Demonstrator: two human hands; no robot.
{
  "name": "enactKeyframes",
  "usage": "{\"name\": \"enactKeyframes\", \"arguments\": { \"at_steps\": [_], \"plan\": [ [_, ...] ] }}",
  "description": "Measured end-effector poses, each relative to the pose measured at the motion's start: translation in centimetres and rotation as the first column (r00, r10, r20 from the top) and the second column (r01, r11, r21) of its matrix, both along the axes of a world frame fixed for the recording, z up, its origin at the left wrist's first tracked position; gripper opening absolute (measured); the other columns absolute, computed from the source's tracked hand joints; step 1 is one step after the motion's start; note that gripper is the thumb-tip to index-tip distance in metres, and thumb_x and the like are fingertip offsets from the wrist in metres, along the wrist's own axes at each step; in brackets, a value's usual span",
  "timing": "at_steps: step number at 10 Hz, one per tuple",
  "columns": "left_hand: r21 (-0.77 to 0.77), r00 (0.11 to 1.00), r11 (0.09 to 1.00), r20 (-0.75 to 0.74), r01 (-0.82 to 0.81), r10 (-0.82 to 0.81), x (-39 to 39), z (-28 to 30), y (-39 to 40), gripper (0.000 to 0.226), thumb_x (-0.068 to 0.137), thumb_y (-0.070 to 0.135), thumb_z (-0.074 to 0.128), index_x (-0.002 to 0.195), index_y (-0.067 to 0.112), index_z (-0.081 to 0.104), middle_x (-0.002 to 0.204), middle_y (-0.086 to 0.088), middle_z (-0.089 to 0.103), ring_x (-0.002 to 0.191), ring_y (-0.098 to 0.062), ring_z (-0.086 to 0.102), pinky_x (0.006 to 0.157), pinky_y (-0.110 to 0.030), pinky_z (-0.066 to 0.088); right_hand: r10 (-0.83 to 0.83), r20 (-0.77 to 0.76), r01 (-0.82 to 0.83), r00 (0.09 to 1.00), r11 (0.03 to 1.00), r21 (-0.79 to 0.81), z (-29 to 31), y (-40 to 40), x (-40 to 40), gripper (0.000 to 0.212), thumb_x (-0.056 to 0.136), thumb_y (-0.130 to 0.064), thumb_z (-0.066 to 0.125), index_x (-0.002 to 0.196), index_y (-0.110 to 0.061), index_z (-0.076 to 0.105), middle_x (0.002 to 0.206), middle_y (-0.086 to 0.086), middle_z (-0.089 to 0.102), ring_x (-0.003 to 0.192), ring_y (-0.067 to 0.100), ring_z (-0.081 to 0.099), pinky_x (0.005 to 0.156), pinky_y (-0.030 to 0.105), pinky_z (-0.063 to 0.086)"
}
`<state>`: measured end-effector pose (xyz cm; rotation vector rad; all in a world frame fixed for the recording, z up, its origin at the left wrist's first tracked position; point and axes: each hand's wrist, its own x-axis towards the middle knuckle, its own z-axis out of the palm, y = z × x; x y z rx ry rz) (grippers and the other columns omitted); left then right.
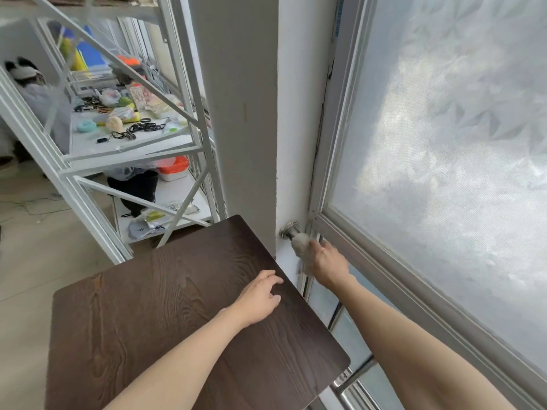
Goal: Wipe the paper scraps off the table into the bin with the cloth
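A dark brown wooden table (165, 306) fills the lower middle of the view, and I see no paper scraps on its top. My left hand (260, 297) rests flat near the table's right edge, fingers apart, holding nothing. My right hand (328, 263) is past that edge, by the wall, closed on a fluffy cream cloth (300, 245). The cloth hangs against a metal rail mount (288, 230) on the wall. No bin is in view.
A white pillar (245, 113) and a frosted window (444, 128) stand right behind the table. A metal rail (352, 377) runs below the window. White metal shelves (133, 143) with clutter stand at the left, and beige floor lies beside them.
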<state>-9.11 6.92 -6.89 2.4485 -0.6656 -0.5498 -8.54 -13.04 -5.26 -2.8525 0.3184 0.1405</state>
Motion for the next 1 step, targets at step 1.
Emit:
{"name": "enactKeyframes", "arguments": {
  "at_steps": [1],
  "plan": [
    [-0.069, 0.997, 0.994, 0.017, -0.08, 0.081, -0.24, 1.42, 1.1, 0.039, 0.092, 0.022, 0.05, 0.131, 0.019, 0.05, 0.15, 0.003, 0.03, 0.095, -0.011, 0.061, 0.101, -0.028, 0.04, 0.015, 0.076, -0.009, 0.997, 0.997, -0.08, 0.49, 2.05, -0.2, 0.039, 0.087, -0.009, 0.052, 0.125, -0.008, 0.046, 0.127, 0.015, 0.05, 0.112, 0.035, 0.054, 0.085, 0.043, 0.049]
  ]
}}
